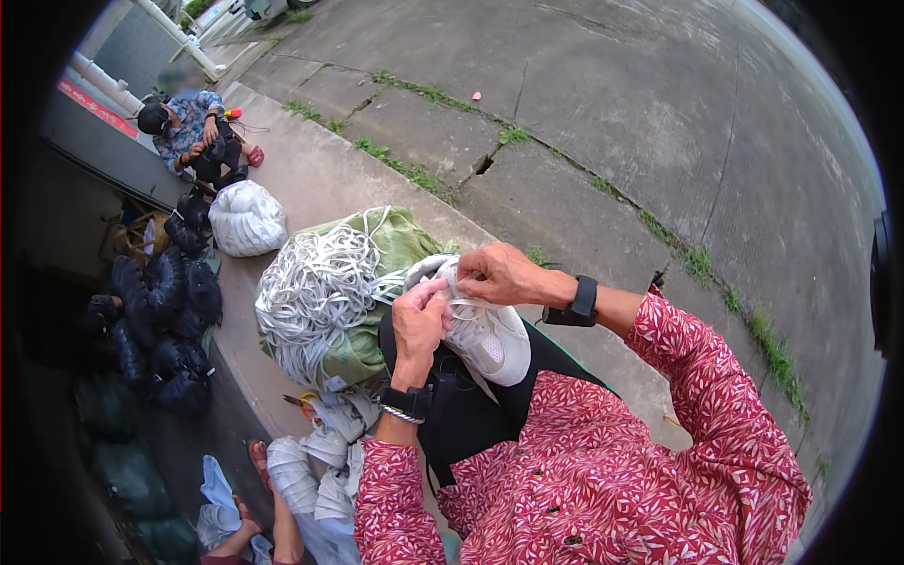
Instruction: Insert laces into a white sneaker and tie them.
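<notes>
A white sneaker (492,347) rests on my lap, its toe pointing toward me and its opening away. My left hand (420,322) is closed at the left edge of the shoe's lacing, fingertips pinching the upper beside the eyelets. Opposite it, my right hand (504,275) pinches a white shoelace (476,302) over the tongue area. Exactly which eyelet the lace is at is hidden by my fingers. Just beyond my left hand, a large heap of white shoelaces (315,292) lies on a green woven sack (407,235).
Yellow-and-red-handled scissors (301,403) and stacked white shoe parts (325,461) lie at my left. A person's bare feet (252,513) are close by. Farther off are a white bundle (247,218), black shoes (162,311) and a seated co-worker (198,137). Concrete pavement (678,122) stretches right.
</notes>
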`<state>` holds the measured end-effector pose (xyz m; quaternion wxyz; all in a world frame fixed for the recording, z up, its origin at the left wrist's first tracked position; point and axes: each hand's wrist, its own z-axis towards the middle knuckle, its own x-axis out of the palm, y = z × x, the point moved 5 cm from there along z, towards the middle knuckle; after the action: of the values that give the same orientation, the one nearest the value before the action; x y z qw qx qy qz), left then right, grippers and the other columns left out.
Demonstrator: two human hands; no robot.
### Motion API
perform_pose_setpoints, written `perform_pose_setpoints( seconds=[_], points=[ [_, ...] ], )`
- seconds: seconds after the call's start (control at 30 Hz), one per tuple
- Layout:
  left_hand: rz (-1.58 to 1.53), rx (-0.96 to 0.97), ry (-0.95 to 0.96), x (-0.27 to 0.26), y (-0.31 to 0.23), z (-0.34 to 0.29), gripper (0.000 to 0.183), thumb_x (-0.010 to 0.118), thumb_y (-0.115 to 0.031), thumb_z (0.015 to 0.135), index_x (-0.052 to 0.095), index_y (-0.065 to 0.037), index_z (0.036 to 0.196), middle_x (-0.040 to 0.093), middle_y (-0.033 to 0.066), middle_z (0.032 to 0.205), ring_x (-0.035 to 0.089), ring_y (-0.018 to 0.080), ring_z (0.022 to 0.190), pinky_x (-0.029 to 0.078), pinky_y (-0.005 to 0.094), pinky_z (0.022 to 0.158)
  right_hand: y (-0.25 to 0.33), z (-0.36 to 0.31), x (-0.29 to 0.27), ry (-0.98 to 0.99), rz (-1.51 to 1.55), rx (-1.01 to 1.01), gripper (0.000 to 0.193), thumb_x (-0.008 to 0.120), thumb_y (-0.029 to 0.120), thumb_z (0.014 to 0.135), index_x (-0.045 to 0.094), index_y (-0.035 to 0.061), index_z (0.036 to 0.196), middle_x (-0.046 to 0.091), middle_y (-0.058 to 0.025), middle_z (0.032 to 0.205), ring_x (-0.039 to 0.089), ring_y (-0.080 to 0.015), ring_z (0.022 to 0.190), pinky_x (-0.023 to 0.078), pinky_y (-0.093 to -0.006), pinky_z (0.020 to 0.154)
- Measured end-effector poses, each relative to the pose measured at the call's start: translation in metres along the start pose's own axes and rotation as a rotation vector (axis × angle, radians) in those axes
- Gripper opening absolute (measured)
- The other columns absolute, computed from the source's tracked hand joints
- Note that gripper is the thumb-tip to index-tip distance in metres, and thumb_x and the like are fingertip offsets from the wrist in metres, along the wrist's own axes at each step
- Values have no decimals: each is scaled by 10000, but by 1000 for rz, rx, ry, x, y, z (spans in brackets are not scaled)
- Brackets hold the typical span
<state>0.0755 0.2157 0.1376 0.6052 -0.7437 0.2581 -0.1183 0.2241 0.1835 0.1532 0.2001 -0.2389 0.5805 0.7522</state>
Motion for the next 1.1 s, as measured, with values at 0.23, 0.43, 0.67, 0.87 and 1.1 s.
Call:
perform_pose_setpoints(
  seconds=[0.23,0.43,0.67,0.87,1.1],
  points=[
    [52,-118,-27,4,-4,9,205,512,-54,840,592,33,1007,545,19,587,489,86,416,360,195,339,6,21,-1,225,33,-35,265,611,58,710,573,29,971,549,-70,617,535,-192,557,407,-339,515],
    [19,-133,44,1,0,11,79,531,-58,821,568,9,844,540,26,575,485,94,406,359,214,324,1,27,2,287,100,-13,222,617,56,712,559,12,922,546,-57,614,526,-153,575,411,-319,527],
    [241,-47,-263,-54,10,-9,62,517,-46,824,539,-3,786,532,33,560,487,100,403,348,224,322,-22,14,-4,322,357,149,207,627,95,755,548,20,931,543,-16,657,498,-110,614,406,-284,553],
    [41,-291,-345,-114,66,-55,67,515,-80,864,519,-13,865,520,33,554,467,103,359,333,209,295,-19,23,6,336,376,129,186,573,169,847,558,30,969,548,-1,684,503,-92,619,418,-260,557],
    [-337,-295,-184,-86,68,-59,184,512,-164,893,571,7,929,564,48,593,517,124,392,375,202,322,-56,-3,-3,44,603,484,222,561,258,882,593,55,799,564,11,672,517,-53,602,431,-206,537]
  ],
)
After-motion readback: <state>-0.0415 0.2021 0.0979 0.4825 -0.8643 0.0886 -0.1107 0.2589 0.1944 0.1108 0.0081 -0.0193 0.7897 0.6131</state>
